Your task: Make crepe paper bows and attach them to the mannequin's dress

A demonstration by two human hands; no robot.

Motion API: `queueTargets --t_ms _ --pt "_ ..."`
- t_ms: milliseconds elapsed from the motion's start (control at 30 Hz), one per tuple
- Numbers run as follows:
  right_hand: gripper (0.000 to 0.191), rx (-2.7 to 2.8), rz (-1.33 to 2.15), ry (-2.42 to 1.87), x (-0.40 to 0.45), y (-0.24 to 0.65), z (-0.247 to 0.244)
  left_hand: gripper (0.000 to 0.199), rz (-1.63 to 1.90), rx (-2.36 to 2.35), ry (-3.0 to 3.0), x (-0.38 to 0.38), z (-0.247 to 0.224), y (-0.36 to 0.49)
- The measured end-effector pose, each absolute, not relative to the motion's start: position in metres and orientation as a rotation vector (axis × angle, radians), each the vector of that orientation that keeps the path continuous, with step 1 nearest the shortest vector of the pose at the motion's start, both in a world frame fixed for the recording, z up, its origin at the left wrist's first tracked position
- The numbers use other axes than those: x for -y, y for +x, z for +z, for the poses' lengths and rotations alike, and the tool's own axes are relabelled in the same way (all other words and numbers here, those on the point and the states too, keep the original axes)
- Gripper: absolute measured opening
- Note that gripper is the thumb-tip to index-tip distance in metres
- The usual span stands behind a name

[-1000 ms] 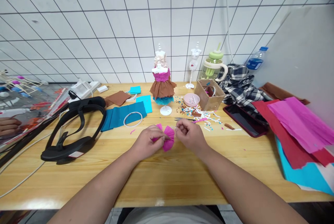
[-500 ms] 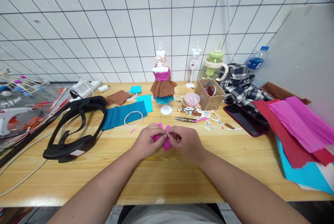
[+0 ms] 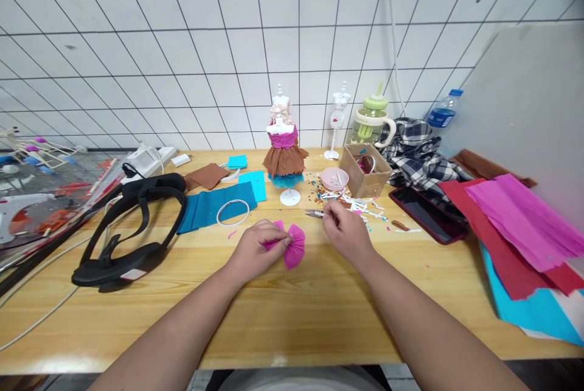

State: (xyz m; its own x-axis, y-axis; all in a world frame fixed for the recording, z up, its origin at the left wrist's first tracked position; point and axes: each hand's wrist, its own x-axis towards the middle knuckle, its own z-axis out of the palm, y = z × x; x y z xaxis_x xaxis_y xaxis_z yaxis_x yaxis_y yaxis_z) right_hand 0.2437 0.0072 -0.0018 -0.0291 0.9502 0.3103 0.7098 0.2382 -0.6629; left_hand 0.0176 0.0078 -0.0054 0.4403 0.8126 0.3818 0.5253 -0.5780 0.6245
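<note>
Pink bow in hand, midway between the worktop's front and back edges. Its gathering into two fans appears done; whether its waist is fastened is too small to tell. It is apart from the brown-skirted mannequin near the back edge. The left hand pinches the waist; the right hand's fingers curl together over the snips, their hold indistinct.

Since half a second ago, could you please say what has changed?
The right hand has moved rightward, away from the pink bow, and now hides part of the snips; whether it grips anything is unclear. The left hand still pinches the bow; the brown-skirted mannequin stayed put.
</note>
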Motion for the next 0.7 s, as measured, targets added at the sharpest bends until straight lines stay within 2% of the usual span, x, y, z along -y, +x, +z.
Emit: queueTargets --t_ms 200,300,400,533,700 --pt "0.025 1.7 0.184 -1.825 -0.028 0.274 -0.008 0.014 0.989 -1.107 2.348 -0.01 -0.006 0.013" --pt "0.022 1.689 0.181 -1.937 -0.035 0.283 -0.013 0.015 0.978 -1.105 2.369 -0.011 -0.006 0.012" --pt "0.029 1.726 0.226 -1.93 -0.038 0.285 -0.017 0.015 0.977 -1.098 2.39 -0.012 -0.006 0.012" --pt "0.031 1.734 0.261 -1.688 -0.032 0.272 -0.017 0.015 0.989 -1.084 2.416 -0.012 -0.006 0.012" --pt "0.018 1.877 0.461 -1.174 -0.007 0.233 -0.01 0.016 0.987 -1.081 2.437 -0.009 -0.006 0.013"
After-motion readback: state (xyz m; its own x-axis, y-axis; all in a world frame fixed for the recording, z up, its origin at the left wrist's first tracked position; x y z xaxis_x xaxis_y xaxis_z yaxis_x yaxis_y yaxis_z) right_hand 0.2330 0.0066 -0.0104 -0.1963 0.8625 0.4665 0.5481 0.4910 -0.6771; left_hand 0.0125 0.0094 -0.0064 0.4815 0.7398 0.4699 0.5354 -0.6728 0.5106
